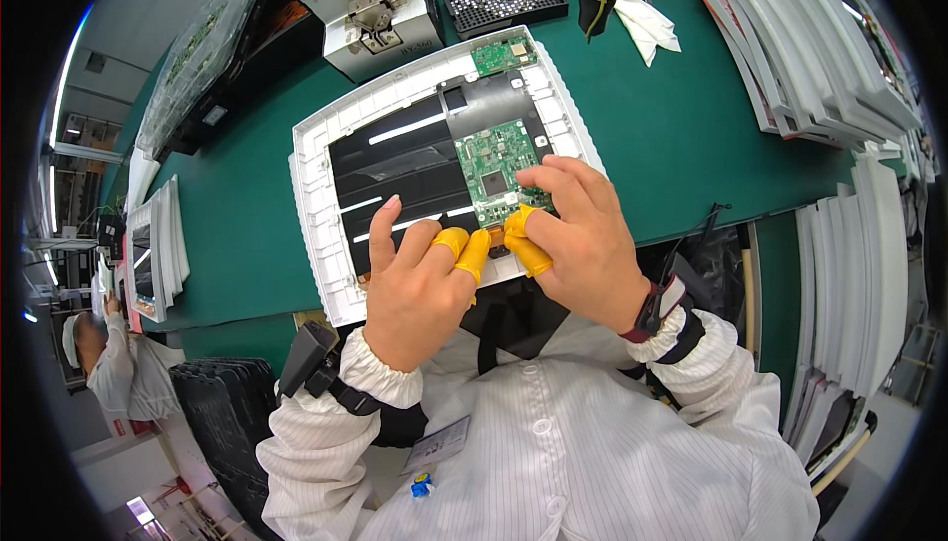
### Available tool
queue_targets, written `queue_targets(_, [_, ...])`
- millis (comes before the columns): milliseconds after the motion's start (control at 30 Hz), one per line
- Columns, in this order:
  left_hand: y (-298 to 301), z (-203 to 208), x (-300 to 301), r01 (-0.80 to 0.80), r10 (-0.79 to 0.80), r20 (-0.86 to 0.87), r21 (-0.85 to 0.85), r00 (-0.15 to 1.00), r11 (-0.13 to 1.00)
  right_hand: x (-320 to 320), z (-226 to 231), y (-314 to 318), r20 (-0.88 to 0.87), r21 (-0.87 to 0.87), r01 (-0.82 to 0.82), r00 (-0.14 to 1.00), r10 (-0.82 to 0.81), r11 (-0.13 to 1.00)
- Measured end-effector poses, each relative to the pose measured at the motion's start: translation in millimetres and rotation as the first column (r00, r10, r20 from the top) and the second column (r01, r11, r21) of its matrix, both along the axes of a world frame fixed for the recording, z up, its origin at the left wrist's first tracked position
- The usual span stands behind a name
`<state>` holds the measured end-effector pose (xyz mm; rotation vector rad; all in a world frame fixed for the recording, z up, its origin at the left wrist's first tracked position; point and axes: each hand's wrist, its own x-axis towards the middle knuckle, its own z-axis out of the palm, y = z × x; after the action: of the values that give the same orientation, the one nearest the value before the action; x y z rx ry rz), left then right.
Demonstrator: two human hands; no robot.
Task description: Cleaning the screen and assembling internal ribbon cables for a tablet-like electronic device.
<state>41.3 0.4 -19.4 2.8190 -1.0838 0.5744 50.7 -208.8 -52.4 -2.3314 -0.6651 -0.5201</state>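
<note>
A white plastic housing (315,207) lies on the bench in front of me, with a dark panel (395,171) inside it. On the panel's right part sits a green circuit board (489,161); a smaller green board (502,55) is at the housing's far corner. At the larger board's near edge is a short orange flex cable (497,237). My left hand (420,289) grips it from the left, index finger raised. My right hand (583,240) pinches it from the right, its other fingers over the board. Yellow finger cots cover some fingertips; the cable's end is partly hidden.
Behind the housing stand a white machine (380,23) and a black tray of small parts (506,3). White housings (810,47) are stacked at the right. A crumpled white cloth (647,25) lies at the back. Another person (109,353) is at far left.
</note>
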Motion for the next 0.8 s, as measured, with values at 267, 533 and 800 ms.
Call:
queue_targets(267, [3.8, 0.6, 4.2, 0.049, -0.049, -0.039, 0.005, 0.998, 0.999, 0.9, 4.6, 1.4, -0.021, -0.015, 0.017, 1.0, -0.018, 1.0])
queue_targets(533, [4.6, 1.3, 5.5, 0.071, -0.072, -0.069, -0.016, 0.995, 0.997, 0.4, 5.8, 1.5, -0.035, -0.019, 0.026, 0.999, -0.026, 0.999])
queue_targets(800, [7.4, 0.7, 5.8, 0.083, -0.086, -0.091, -0.033, 0.992, 0.996, 0.5, 4.7, 2.0, -0.045, -0.014, 0.02, 0.999, -0.021, 1.0])
